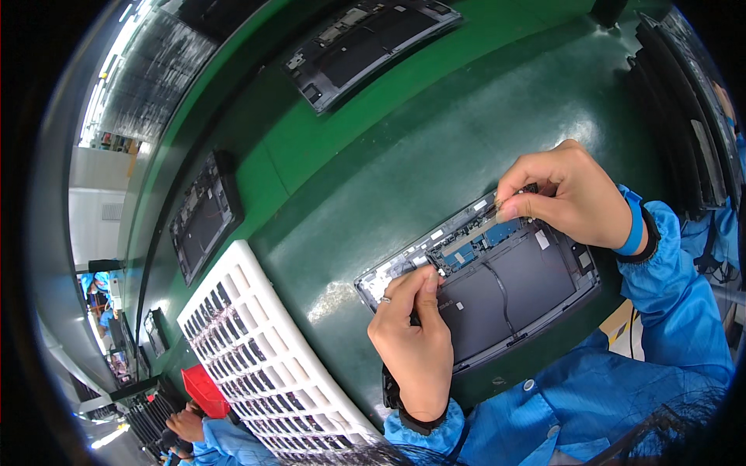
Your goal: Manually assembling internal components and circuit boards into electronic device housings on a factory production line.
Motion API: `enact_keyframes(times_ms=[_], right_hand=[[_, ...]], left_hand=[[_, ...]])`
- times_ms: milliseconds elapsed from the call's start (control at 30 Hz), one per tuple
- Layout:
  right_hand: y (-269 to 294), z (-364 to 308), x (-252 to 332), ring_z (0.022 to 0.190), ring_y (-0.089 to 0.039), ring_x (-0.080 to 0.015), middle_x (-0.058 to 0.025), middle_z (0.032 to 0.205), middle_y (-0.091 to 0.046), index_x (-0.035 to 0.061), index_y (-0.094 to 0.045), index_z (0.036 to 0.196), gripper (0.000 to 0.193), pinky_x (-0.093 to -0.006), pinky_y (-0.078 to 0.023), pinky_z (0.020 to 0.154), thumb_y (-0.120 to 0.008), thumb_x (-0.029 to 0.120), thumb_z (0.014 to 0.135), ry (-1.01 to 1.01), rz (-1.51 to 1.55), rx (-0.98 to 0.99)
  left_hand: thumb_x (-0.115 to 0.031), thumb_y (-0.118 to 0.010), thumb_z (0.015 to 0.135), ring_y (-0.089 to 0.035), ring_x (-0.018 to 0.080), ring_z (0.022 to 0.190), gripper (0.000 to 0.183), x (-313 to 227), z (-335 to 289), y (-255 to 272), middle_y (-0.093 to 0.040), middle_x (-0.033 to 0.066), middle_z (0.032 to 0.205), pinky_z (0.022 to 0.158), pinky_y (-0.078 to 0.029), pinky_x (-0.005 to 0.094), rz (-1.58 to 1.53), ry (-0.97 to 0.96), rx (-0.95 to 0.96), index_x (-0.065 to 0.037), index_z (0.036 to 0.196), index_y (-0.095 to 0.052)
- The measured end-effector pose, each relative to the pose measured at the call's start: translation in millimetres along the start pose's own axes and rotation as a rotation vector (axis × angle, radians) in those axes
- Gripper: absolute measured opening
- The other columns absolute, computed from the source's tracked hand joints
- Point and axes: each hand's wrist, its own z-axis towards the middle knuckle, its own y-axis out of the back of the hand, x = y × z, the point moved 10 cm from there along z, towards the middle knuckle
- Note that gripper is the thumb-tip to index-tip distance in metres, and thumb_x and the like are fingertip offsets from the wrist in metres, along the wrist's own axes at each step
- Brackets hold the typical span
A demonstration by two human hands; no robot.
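An open laptop chassis [505, 299], dark grey, lies in front of me on the green work surface, tilted from lower left to upper right. Along its far half runs a blue circuit board [499, 233], with a flat greyish strip [468, 239] stretching across it between my hands. My left hand [416, 334] is closed in a pinch at the strip's left end; what sits in the fingertips is hidden. Over the right end, near the chassis's far edge, the thumb and forefinger of my right hand [571, 194] are pinched together, their contents too small to name. A black cable [503, 295] crosses the chassis.
Left of me stands a white slotted tray [256, 318] holding rows of small dark parts. Other laptop chassis lie at the far side [369, 46] and left [206, 217]. Dark panels [676, 116] are stacked at right. A co-worker's hand [186, 425] shows beside a red bin [205, 391].
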Motion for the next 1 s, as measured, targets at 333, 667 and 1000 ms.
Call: enact_keyframes(times_ms=[333,667,1000], right_hand=[[2.9,1.6,1.3,0.071,-0.072,-0.0147,-0.0102,0.083,-0.078,-0.0011,-0.078,0.098,0.008,-0.0283,-0.056,0.068,-0.081,0.005,0.093,-0.001,0.002,-0.019],[12.1,2.1,12.8,0.070,-0.073,-0.0174,-0.0105,0.082,-0.078,-0.0005,-0.079,0.096,0.008,-0.0284,-0.057,0.067,-0.080,0.006,0.094,0.075,-0.039,-0.001],[12.6,-0.9,20.9,0.071,-0.074,-0.0186,-0.0108,0.082,-0.078,0.0000,-0.079,0.095,0.008,-0.0286,-0.057,0.067,-0.081,0.007,0.093,0.136,-0.042,-0.014]], left_hand=[[0.001,-0.070,0.102,-0.078,0.0221,0.084,0.010,1.7,0.6,-1.5,-0.079,0.0153,0.096,0.076,-0.058,0.0315,-0.064,0.026,0.045,0.002,0.109,-0.078],[0.000,-0.072,0.101,-0.077,0.0230,0.083,0.009,-5.4,-0.6,-1.8,-0.079,0.0144,0.097,0.078,-0.059,0.0320,-0.057,0.015,0.062,0.002,0.108,-0.078],[0.002,-0.074,0.098,-0.079,0.0235,0.082,0.007,-14.6,-3.8,1.4,-0.080,0.0139,0.096,0.075,-0.059,0.0319,0.015,-0.029,0.044,0.002,0.104,-0.078]])
